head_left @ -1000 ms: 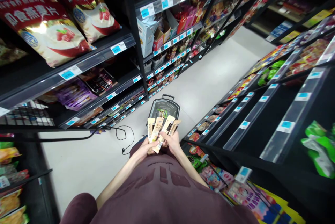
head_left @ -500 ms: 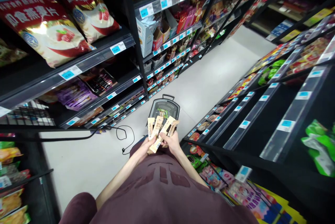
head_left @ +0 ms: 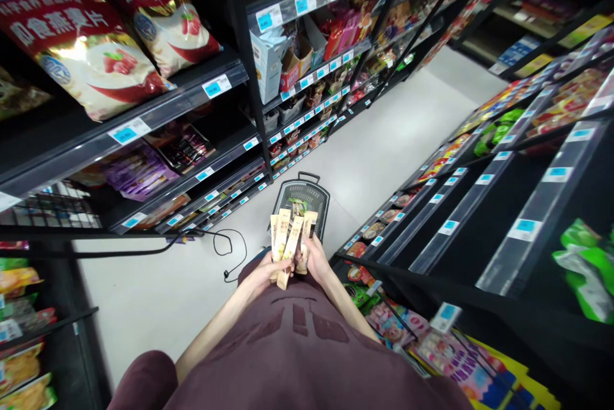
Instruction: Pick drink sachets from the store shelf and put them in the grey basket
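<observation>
Several slim cream-coloured stick packets (head_left: pixel 290 245) are fanned out in front of my body. My left hand (head_left: pixel 263 272) is closed on the left part of the fan, its thumb lying across the packets. Around the packets on the right, my right hand (head_left: pixel 315 259) is closed, with its fingers partly hidden behind them. Just beyond the hands, a dark shopping basket (head_left: pixel 324 202) with a raised handle stands on the floor. A small green package (head_left: pixel 298 206) lies inside it; the packets cover the basket's near part.
Shelves with large oatmeal bags (head_left: pixel 91 45) rise on the left. A black cable (head_left: pixel 218 244) trails onto the pale floor (head_left: pixel 384 135). On the right, a slanted rack with price tags (head_left: pixel 448 227) runs along the aisle, and hanging colourful bags (head_left: pixel 446 359) fill its near lower part.
The packets have shifted in my hands: one that slanted towards my right hand now stands in the left group. My right hand has moved slightly away from it. The basket stays put.
</observation>
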Motion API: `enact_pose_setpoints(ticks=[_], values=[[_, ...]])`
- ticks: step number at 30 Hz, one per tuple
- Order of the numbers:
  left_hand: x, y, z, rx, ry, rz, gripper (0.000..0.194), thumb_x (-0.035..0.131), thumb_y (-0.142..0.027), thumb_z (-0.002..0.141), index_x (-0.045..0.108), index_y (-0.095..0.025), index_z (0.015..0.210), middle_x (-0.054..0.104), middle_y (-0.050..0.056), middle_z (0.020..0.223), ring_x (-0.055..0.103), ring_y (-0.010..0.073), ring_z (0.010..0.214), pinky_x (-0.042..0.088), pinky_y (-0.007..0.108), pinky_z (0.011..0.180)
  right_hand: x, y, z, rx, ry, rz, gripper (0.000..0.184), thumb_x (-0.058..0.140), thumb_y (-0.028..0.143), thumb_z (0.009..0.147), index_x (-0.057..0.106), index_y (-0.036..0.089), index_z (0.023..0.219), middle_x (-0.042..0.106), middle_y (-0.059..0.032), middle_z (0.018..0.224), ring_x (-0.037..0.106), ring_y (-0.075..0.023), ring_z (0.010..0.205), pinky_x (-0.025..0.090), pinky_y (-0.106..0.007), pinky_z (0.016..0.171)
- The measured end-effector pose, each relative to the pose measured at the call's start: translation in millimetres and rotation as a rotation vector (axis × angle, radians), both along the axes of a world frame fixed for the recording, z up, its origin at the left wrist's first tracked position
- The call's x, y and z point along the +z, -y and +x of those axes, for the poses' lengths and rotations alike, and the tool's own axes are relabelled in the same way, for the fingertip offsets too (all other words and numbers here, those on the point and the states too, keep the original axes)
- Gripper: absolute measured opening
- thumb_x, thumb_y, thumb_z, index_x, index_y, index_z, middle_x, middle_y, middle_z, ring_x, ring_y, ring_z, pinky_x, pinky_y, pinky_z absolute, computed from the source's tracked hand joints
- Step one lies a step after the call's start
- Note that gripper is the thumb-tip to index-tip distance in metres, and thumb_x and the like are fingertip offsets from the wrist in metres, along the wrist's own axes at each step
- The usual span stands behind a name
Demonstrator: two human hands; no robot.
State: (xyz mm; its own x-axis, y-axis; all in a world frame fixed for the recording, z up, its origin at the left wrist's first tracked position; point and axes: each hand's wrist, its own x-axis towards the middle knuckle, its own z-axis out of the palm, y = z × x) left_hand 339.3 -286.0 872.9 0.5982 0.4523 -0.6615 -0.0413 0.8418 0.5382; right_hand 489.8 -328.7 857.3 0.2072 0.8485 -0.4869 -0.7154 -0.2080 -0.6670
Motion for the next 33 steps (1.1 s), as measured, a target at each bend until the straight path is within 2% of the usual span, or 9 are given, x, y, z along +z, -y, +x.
enact_pose_setpoints(ticks=[2, 5, 10, 14, 17, 22, 26, 30, 33], values=[[0.3, 1.2, 0.7, 0.001, 0.007, 0.032, 0.051, 0.085, -0.023, 0.061, 0.064, -0.013, 0.106, 0.071, 0.008, 0.086, 0.064, 0.0152, 0.068, 0.049, 0.025, 0.064, 1.1, -2.7, 2.3, -0.005, -0.191, 0.001, 0.034, 0.061, 0.05, 0.084, 0.06, 0.018, 0.096, 0.057, 0.0023, 0.06, 0.049, -0.0109, 0.045, 0.043, -0.022, 0.043], [-1.5, 2.1, 2.8, 0.051, 0.038, 0.073, 0.058, 0.084, -0.019, 0.061, 0.062, -0.015, 0.115, 0.072, 0.01, 0.099, 0.067, 0.0195, 0.081, 0.05, 0.029, 0.076, 2.4, -5.0, 5.6, 0.009, -0.352, 0.014, 0.031, 0.056, 0.046, 0.088, 0.063, 0.017, 0.097, 0.062, -0.0023, 0.076, 0.055, -0.0127, 0.056, 0.047, -0.025, 0.049], [-4.8, 1.5, 2.8, 0.121, -0.008, 0.059, 0.053, 0.083, -0.02, 0.064, 0.064, -0.016, 0.113, 0.071, 0.009, 0.103, 0.068, 0.0214, 0.086, 0.05, 0.032, 0.081, 2.3, -3.2, 8.9, 0.034, -0.36, 0.02, 0.03, 0.051, 0.041, 0.092, 0.064, 0.016, 0.102, 0.064, -0.0062, 0.087, 0.057, -0.0152, 0.064, 0.046, -0.026, 0.051], [-8.4, 1.0, 0.4, 0.13, -0.077, 0.071, 0.037, 0.083, -0.021, 0.063, 0.068, -0.015, 0.096, 0.072, 0.006, 0.094, 0.066, 0.0176, 0.081, 0.049, 0.028, 0.078, 2.0, -1.3, 12.6, 0.066, -0.38, 0.027, 0.032, 0.046, 0.043, 0.094, 0.063, 0.017, 0.104, 0.061, -0.003, 0.073, 0.047, -0.0111, 0.049, 0.039, -0.023, 0.045], [-9.6, 1.0, 0.5, 0.103, -0.087, 0.067, 0.034, 0.083, -0.022, 0.064, 0.069, -0.015, 0.093, 0.071, 0.004, 0.089, 0.065, 0.0159, 0.077, 0.048, 0.025, 0.073, 5.8, -1.7, 13.6, 0.073, -0.429, 0.022, 0.037, 0.044, 0.047, 0.094, 0.062, 0.016, 0.103, 0.057, -0.0015, 0.066, 0.041, -0.0104, 0.047, 0.035, -0.022, 0.044], [-3.8, 0.6, 4.3, 0.113, 0.009, 0.072, 0.05, 0.084, -0.024, 0.064, 0.065, -0.015, 0.109, 0.072, 0.009, 0.099, 0.067, 0.0205, 0.083, 0.051, 0.031, 0.079, 26.2, -1.2, 9.2, -0.013, -0.477, 0.006, 0.037, 0.048, 0.05, 0.089, 0.061, 0.019, 0.106, 0.063, -0.0048, 0.085, 0.056, -0.0168, 0.067, 0.047, -0.031, 0.059], [1.4, 0.2, 4.8, 0.134, 0.057, 0.1, 0.058, 0.084, -0.023, 0.062, 0.062, -0.016, 0.115, 0.071, 0.01, 0.105, 0.067, 0.022, 0.091, 0.05, 0.032, 0.084, 44.2, 0.7, 5.5, -0.129, -0.457, 0.043, 0.035, 0.046, 0.052, 0.088, 0.062, 0.024, 0.103, 0.065, -0.0051, 0.107, 0.062, -0.0229, 0.088, 0.05, -0.038, 0.071], [0.8, 0.5, 2.5, 0.123, 0.09, 0.073, 0.055, 0.084, -0.023, 0.062, 0.063, -0.018, 0.113, 0.07, 0.008, 0.1, 0.066, 0.02, 0.088, 0.051, 0.031, 0.081, 49.7, -0.7, 5.2, -0.147, -0.428, 0.047, 0.035, 0.046, 0.053, 0.088, 0.063, 0.025, 0.102, 0.065, -0.0048, 0.106, 0.061, -0.0234, 0.093, 0.051, -0.039, 0.075], [-0.3, 0.4, 1.3, 0.122, 0.103, 0.062, 0.044, 0.084, -0.024, 0.063, 0.065, -0.017, 0.103, 0.069, 0.006, 0.095, 0.065, 0.0181, 0.084, 0.051, 0.029, 0.077, 49.2, -1.9, 5.8, -0.16, -0.471, 0.086, 0.034, 0.045, 0.049, 0.089, 0.063, 0.023, 0.101, 0.065, -0.0048, 0.099, 0.06, -0.0211, 0.089, 0.051, -0.037, 0.074]])
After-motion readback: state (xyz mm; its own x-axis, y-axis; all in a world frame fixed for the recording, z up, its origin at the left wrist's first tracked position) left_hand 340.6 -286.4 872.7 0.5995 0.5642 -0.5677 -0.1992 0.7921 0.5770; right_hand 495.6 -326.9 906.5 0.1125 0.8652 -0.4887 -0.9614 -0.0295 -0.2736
